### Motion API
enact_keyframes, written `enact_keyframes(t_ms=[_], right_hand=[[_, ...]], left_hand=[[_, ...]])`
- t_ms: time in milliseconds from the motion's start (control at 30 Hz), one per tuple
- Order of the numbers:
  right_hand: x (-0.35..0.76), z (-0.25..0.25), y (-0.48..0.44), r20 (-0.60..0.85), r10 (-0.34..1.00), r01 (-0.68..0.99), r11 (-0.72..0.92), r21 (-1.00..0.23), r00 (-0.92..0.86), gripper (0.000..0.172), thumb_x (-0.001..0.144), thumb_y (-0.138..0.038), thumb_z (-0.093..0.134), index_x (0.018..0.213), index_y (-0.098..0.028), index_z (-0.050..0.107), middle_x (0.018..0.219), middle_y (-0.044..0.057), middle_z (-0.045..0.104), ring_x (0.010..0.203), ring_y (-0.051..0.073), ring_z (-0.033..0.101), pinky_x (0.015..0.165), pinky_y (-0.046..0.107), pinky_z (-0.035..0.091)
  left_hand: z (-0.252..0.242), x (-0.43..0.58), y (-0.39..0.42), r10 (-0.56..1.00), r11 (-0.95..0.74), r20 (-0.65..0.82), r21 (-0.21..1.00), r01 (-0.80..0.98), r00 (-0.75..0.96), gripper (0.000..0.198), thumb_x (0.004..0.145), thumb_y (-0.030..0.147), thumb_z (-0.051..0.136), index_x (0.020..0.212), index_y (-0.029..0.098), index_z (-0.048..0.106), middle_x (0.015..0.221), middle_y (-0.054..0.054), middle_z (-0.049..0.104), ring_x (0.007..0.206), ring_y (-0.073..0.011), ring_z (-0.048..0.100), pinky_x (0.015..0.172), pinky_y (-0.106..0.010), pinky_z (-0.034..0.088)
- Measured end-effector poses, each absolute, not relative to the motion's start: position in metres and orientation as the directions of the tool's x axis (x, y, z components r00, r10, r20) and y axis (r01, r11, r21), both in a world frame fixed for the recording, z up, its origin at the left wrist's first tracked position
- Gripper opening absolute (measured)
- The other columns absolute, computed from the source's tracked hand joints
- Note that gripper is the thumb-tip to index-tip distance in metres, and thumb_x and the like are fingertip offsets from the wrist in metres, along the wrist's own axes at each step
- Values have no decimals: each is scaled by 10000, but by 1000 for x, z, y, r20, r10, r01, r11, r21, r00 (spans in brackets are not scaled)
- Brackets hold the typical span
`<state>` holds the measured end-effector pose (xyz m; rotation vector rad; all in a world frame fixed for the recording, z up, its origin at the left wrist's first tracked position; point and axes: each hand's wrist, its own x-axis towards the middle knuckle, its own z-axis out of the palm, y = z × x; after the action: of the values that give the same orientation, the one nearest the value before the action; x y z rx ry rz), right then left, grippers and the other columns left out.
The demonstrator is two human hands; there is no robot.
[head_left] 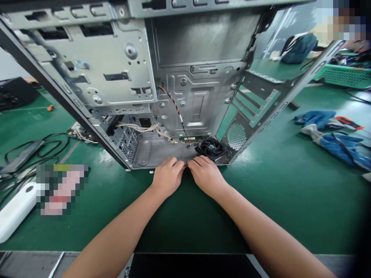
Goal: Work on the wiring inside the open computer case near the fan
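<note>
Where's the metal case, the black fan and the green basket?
Metal case (199, 104), head view: its inner panel.
Black fan (211, 147), head view: its round middle.
Green basket (345, 77), head view: its side wall.

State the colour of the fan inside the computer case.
The fan is black, with a teal label at its centre; the head view shows it.

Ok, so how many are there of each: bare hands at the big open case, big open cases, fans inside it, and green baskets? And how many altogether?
Left hand and right hand: 2
Open case: 1
Fan: 1
Green basket: 1
Total: 5
</note>
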<state>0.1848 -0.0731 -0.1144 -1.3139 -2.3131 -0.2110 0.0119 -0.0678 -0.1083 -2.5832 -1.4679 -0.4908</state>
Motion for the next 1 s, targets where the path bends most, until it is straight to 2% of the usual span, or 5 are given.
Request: enact_keyframes(t_ms=[400, 700, 1000], right_hand=[[184, -112, -74, 454, 779, 840, 531, -114, -432, 190, 905, -143, 479, 791, -174, 629, 780, 49, 570, 794, 171, 468, 773, 290, 353], [185, -117, -73, 476, 777, 841, 526, -131, -412, 181, 921, -163, 469, 899, -167, 649, 820, 61, 596, 817, 180, 493, 776, 299, 374], [186, -117, -73, 492, 769, 837, 530, -133, -409, 220, 926, -145, 439, 899, -162, 657, 805, 68, 608, 802, 184, 507, 775, 306, 384]], left_hand=[[-108, 12, -67, 802, -535, 374, 103, 838, 466, 213, 965, 281, 447, 853, 213, 615, 847, -28, 577, 819, -170, 538, 663, -273, 432], [-107, 12, -67, 805, -517, 360, 38, 855, 471, 254, 981, 298, 423, 843, 208, 617, 773, -30, 537, 793, -173, 537, 641, -269, 417], [-109, 12, -66, 810, -511, 348, 27, 859, 471, 241, 983, 297, 423, 876, 217, 623, 785, -31, 546, 793, -168, 544, 634, -257, 422]])
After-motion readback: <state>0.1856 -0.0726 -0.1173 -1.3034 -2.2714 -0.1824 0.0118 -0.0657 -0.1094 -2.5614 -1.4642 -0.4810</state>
